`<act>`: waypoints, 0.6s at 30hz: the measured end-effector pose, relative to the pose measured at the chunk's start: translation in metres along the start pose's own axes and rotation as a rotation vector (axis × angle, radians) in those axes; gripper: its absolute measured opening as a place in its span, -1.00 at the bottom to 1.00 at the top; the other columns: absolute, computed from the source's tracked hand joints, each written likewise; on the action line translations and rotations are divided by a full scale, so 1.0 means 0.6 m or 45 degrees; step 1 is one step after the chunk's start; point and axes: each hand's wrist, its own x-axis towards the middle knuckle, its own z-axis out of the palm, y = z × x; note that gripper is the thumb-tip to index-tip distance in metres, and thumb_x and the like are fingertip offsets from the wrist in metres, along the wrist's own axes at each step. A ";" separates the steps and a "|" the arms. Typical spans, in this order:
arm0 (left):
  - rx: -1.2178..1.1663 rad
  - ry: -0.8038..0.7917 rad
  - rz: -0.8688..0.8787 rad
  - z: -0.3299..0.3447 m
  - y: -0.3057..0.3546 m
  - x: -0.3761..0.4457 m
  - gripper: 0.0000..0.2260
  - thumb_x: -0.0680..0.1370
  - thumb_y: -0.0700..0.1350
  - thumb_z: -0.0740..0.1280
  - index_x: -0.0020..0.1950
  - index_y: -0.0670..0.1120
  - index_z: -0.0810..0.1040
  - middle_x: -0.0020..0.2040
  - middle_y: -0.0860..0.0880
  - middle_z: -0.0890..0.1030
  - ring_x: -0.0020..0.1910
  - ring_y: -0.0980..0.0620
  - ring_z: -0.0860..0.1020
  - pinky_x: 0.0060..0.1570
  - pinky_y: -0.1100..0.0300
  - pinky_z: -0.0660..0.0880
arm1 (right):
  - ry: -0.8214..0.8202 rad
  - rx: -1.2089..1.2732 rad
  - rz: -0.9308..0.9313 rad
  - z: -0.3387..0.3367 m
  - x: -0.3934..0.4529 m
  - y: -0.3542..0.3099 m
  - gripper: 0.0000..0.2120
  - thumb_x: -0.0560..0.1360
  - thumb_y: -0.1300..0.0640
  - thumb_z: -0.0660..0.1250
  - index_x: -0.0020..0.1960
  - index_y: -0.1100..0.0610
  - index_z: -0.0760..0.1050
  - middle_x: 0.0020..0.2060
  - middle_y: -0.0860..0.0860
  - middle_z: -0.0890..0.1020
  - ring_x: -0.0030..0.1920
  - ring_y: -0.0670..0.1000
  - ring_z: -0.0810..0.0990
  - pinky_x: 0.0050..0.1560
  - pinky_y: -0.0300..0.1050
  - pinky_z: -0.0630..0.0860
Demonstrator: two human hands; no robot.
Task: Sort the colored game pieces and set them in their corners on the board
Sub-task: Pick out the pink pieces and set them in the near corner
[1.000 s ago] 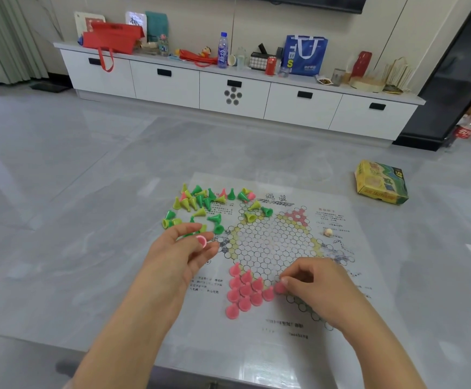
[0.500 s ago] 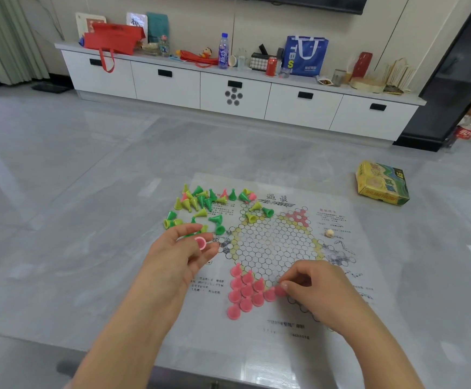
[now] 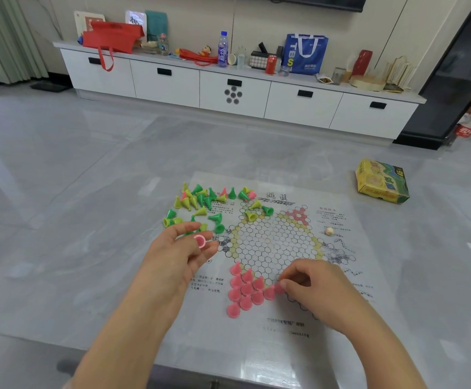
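Note:
A paper game board (image 3: pixel 270 242) with a star of circles lies on the grey table. Several pink cone pieces (image 3: pixel 244 290) stand in its near corner. My right hand (image 3: pixel 315 287) pinches one pink piece (image 3: pixel 278 287) at the right end of that group, set down on the board. My left hand (image 3: pixel 178 254) hovers at the board's left edge and holds a pink piece (image 3: pixel 200 240) between thumb and fingers. A loose heap of green, yellow and a few pink pieces (image 3: pixel 200 206) lies beyond my left hand, with three more (image 3: pixel 256 210) on the board's far corner.
A yellow-green game box (image 3: pixel 381 185) lies on the table at the far right. A small beige ball (image 3: pixel 329 231) rests on the paper right of the star. The table's near edge runs just below my forearms. A white cabinet (image 3: pixel 234 88) with clutter stands across the floor.
Almost nothing moved. My right hand keeps pressing the pink piece at the right end of the pink group, and my left hand stays still with its piece.

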 end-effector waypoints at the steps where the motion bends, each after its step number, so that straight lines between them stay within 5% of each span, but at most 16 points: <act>1: 0.000 -0.001 0.002 0.000 0.000 0.000 -0.84 0.50 -0.42 0.21 -0.05 -0.19 0.49 -0.11 -0.16 0.60 -0.35 0.10 0.65 -0.32 0.34 0.58 | 0.005 0.005 -0.005 -0.001 0.000 0.000 -0.90 0.48 0.11 0.31 -0.17 -0.03 0.57 -0.28 -0.16 0.63 -0.32 -0.22 0.53 -0.39 -0.40 0.35; 9: -0.009 -0.122 -0.023 0.015 -0.009 -0.013 -0.85 0.52 -0.40 0.20 -0.03 -0.21 0.50 -0.22 -0.14 0.64 -0.36 0.08 0.64 -0.35 0.33 0.57 | 0.397 0.280 -0.125 -0.001 -0.003 -0.024 -0.83 0.52 0.10 0.25 -0.21 -0.09 0.52 -0.33 -0.07 0.61 -0.29 -0.14 0.54 -0.33 -0.40 0.40; 14: 0.100 -0.204 -0.046 0.029 -0.019 -0.022 -0.92 0.52 -0.33 0.25 -0.08 -0.18 0.51 -0.29 -0.09 0.64 -0.48 0.10 0.57 -0.44 0.34 0.54 | 0.378 0.416 -0.390 0.014 -0.008 -0.061 -0.75 0.47 0.21 0.32 -0.16 -0.17 0.53 -0.26 -0.14 0.62 -0.22 -0.17 0.58 -0.25 -0.34 0.51; 18: 0.146 -0.237 -0.098 0.037 -0.016 -0.028 -0.92 0.54 -0.22 0.23 -0.14 -0.17 0.47 -0.43 0.00 0.58 -0.61 0.13 0.41 -0.64 0.36 0.34 | 0.392 0.422 -0.644 0.025 -0.018 -0.088 -0.75 0.46 0.25 0.33 -0.15 -0.13 0.55 -0.23 -0.11 0.59 -0.29 -0.18 0.57 -0.30 -0.50 0.44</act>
